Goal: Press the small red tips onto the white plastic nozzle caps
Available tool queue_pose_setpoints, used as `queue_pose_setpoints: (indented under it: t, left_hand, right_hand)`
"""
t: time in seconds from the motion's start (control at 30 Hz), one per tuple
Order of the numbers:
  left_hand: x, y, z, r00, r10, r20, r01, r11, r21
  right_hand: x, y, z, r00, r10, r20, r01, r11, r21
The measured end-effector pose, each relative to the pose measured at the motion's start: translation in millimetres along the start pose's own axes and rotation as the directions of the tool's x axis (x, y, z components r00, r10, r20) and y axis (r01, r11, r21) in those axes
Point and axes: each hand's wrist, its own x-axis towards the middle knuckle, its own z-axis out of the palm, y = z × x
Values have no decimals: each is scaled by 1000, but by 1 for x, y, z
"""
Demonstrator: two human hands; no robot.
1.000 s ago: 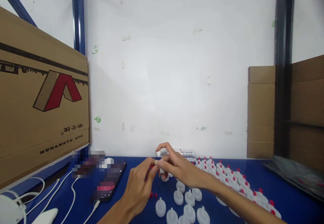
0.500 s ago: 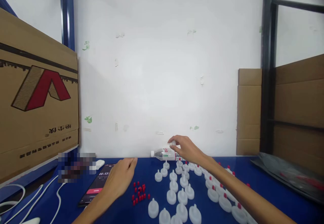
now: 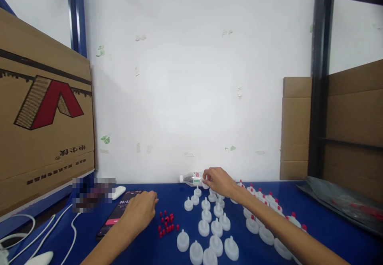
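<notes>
My right hand [image 3: 220,180] reaches to the far side of the table, fingers closed on a small white squeeze bottle [image 3: 205,185] that they partly cover. Just behind it a clear plastic water bottle [image 3: 191,179] lies on its side against the wall. My left hand [image 3: 140,210] rests over the phone's right side, its fingers curled together; whatever they hold, if anything, is hidden. Several small red caps [image 3: 168,222] lie loose to the right of that hand. Uncapped white bottles [image 3: 206,216] stand in the middle, and red-capped bottles [image 3: 266,235] stand under and beyond my right forearm.
A phone [image 3: 115,222] with a running timer lies at left, near white cables [image 3: 49,233]. A large cardboard box [image 3: 54,145] borders the left side. A grey plastic bag [image 3: 332,205] lies at right, by cardboard [image 3: 295,129] and a dark post [image 3: 321,97].
My right hand has lowered the small white bottle from in front of the water bottle to the tabletop. My left hand has shifted slightly left. The view has moved a little.
</notes>
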Motion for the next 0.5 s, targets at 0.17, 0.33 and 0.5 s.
queue_pose_setpoints:
  t: [0.17, 0.33, 0.5]
  left_hand:
    - [1, -3, 2, 1000, 1, -2, -1, 1000, 5]
    - [1, -4, 7, 1000, 3, 4, -3, 1000, 2]
    - [1, -9, 7, 1000, 24, 15, -24, 999, -33]
  right_hand:
    - [-1, 1, 4, 993, 4, 117, 4, 998, -64]
    - [-1, 0, 6, 989, 16, 146, 2, 992, -126]
    - [-1, -3, 4, 996, -12, 91, 27, 986, -163]
